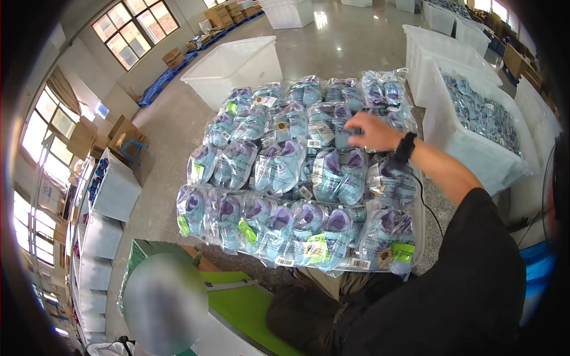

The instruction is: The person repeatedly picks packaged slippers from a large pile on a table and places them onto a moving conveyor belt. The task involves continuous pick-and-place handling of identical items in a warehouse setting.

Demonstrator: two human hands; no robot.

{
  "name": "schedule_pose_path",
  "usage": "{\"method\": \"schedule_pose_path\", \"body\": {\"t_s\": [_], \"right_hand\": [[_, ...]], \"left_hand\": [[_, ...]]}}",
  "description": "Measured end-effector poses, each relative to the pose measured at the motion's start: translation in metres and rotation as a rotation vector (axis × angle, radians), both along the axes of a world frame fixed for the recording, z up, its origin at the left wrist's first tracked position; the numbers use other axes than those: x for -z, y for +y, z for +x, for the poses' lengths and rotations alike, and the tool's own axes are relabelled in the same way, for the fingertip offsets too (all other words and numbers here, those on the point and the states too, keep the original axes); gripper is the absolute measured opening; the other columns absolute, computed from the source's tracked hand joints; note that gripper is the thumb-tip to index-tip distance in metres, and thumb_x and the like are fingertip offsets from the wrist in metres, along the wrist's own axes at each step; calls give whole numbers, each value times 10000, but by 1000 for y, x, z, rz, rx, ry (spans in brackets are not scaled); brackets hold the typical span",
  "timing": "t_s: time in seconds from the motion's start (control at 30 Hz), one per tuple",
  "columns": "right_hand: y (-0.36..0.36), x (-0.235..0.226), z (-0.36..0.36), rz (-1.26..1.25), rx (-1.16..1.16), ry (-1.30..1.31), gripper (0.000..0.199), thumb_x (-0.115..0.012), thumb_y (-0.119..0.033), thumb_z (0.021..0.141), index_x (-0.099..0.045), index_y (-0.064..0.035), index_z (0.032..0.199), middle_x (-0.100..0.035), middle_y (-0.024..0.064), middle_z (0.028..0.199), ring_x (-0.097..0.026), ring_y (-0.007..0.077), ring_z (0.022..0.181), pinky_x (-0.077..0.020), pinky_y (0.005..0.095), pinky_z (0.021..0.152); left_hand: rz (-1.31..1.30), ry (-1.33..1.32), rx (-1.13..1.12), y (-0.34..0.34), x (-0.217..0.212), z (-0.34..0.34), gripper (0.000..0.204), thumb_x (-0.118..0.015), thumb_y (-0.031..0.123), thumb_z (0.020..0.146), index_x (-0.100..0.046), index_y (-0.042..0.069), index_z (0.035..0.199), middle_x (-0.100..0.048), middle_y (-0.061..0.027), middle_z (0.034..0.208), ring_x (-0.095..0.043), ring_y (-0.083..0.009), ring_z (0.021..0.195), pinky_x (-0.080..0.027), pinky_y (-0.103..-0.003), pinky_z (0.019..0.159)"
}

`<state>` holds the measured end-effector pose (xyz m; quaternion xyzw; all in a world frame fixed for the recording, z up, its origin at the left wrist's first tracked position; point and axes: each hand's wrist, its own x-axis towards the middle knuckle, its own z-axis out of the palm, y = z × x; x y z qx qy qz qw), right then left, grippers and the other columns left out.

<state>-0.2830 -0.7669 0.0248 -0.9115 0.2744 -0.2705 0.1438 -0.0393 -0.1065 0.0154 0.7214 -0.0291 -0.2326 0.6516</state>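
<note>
My right hand (375, 132) is stretched over the far right part of a big load of shoes, thumb and fingers apart. Just beside its fingertips lies a clear bag with a pair of light blue and purple shoes (332, 126); I cannot tell whether they touch. Rows of similar bagged pairs fill the surface, such as a pair in the nearest row (320, 228) with a green label. Close below my wrist is another bagged pair (390, 183). A black band (405, 148) circles that wrist, and a dark cable hangs nearby. My left hand does not show.
An open white bin (234, 68) stands beyond the load at the left. At the right, a white bin (436, 127) holds many bagged blue shoes. A green panel (240, 308) is near my legs at the lower left, next to a blurred patch. White bins (116, 190) line the left side.
</note>
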Motion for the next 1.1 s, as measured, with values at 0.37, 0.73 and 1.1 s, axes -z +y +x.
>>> {"method": "schedule_pose_path", "body": {"t_s": [0.37, 0.73, 1.1], "right_hand": [[236, -54, 110, 286, -814, 180, 353, -755, -155, 719, -646, -17, 1025, -644, 173, 966, -614, 371, 926, -482, 424, 838], [307, -57, 147, 242, -852, 253, 379, -734, -113, 676, -638, -19, 1030, -646, 136, 893, -623, 311, 835, -478, 398, 801], [346, -62, 175, 394, -829, 478, 322, -696, -43, 895, -645, -8, 1212, -685, 173, 1076, -652, 252, 913, -521, 346, 814]], "left_hand": [[130, -162, -138, 79, 9, 71, 376, -628, 195, 989, -571, -23, 1290, -666, -77, 1060, -640, -151, 967, -541, -304, 828], [959, -683, -744, 331, 84, 183, 461, -719, 309, 849, -656, -30, 1154, -655, -214, 1185, -581, -370, 1165, -434, -440, 1046], [1293, -235, -825, 424, 103, 242, 534, -600, 360, 927, -533, 59, 1363, -530, -242, 1349, -526, -434, 1232, -406, -481, 1054]]}}
